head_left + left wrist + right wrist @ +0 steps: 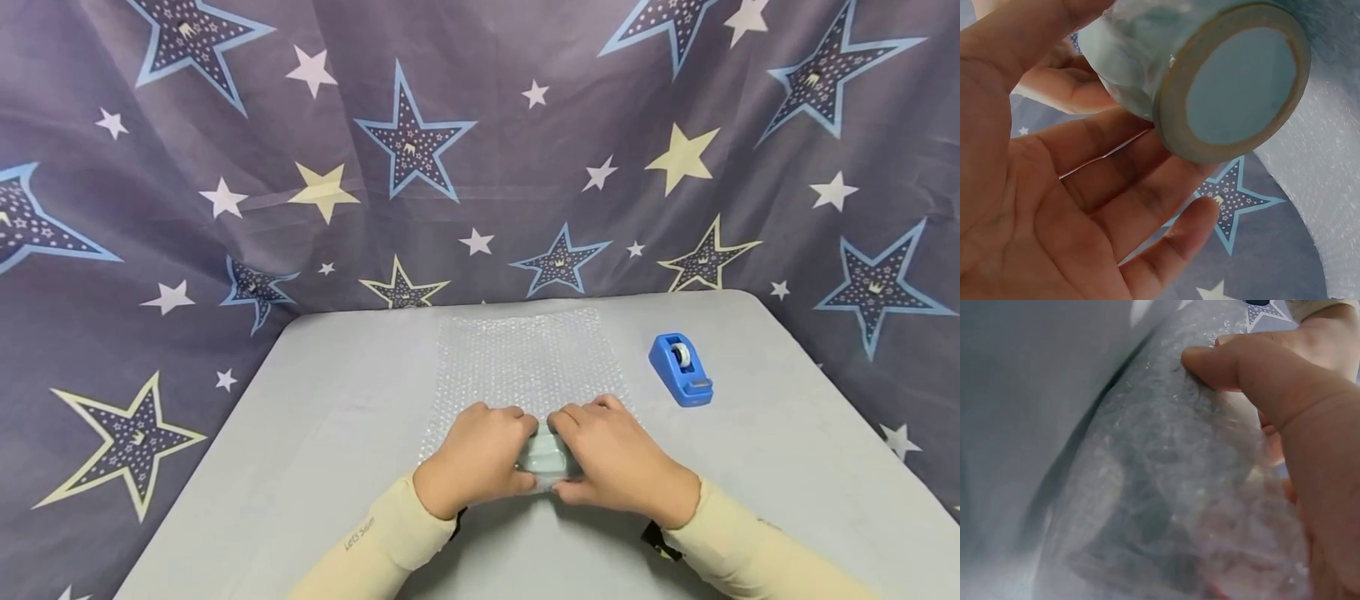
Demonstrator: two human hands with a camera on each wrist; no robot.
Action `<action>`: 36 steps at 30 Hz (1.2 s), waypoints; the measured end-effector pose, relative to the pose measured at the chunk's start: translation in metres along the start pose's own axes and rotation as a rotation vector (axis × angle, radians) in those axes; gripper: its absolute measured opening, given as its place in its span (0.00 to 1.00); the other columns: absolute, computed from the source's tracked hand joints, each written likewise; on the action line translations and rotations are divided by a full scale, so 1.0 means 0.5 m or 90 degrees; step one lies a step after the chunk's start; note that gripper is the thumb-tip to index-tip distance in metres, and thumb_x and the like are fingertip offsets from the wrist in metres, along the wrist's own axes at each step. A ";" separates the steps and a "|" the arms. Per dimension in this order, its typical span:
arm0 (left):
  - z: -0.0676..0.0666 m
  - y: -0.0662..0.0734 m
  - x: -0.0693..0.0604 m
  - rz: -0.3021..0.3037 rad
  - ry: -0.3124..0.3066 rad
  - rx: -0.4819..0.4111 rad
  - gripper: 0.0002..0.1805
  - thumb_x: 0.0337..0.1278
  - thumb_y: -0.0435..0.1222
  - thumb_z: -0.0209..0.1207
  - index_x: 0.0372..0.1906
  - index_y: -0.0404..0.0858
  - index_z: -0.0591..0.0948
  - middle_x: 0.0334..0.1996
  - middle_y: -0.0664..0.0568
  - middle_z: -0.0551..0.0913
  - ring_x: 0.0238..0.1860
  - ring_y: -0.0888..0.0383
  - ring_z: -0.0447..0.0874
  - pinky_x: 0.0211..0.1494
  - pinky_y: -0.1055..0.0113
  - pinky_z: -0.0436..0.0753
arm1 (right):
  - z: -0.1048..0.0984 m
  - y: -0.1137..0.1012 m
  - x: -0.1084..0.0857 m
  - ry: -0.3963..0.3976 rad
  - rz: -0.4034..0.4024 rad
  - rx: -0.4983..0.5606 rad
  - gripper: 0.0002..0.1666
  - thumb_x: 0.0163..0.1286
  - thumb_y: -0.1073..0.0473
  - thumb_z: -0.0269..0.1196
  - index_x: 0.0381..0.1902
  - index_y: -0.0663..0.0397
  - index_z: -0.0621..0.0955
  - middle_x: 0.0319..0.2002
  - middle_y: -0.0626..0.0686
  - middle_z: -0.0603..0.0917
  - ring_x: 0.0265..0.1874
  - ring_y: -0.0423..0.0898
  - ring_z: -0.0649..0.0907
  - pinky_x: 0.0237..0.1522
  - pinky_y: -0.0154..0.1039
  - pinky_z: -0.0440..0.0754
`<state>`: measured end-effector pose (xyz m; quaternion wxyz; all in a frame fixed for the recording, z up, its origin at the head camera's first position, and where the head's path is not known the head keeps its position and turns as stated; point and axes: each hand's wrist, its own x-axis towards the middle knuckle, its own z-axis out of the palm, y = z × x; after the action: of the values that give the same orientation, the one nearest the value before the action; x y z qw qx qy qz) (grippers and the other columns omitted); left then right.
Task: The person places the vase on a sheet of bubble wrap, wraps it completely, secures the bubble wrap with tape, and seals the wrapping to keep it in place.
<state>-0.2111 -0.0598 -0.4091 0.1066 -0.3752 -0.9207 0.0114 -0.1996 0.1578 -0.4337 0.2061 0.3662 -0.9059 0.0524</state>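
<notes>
A pale green ceramic cup (545,460) lies on its side at the near end of a sheet of bubble wrap (525,354). In the left wrist view its round base, with a tan unglazed ring (1169,119), faces the camera. My left hand (480,454) grips the cup's base end, thumb on the near side and fingers on the far side. From the other end my right hand (618,458) holds the cup through the wrap. In the right wrist view, the right thumb (1229,365) presses the film (1160,456) over the cup; its mouth is hidden.
A blue tape dispenser (681,371) with a roll of tape stands right of the bubble wrap. The table (322,400) has a pale grey cover. A dark star-patterned curtain (480,150) hangs behind and along both sides.
</notes>
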 end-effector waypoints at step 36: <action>-0.025 0.043 -0.022 0.015 0.078 0.134 0.35 0.29 0.62 0.77 0.41 0.43 0.83 0.31 0.58 0.83 0.27 0.59 0.81 0.30 0.63 0.68 | 0.003 0.031 0.002 -0.017 0.004 0.086 0.42 0.42 0.30 0.76 0.50 0.50 0.84 0.40 0.40 0.84 0.33 0.34 0.78 0.38 0.39 0.68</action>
<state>-0.1861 -0.0527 -0.4011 0.2014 -0.3729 -0.9016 0.0865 -0.2113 0.1681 -0.4338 0.1683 0.3774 -0.9041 0.1091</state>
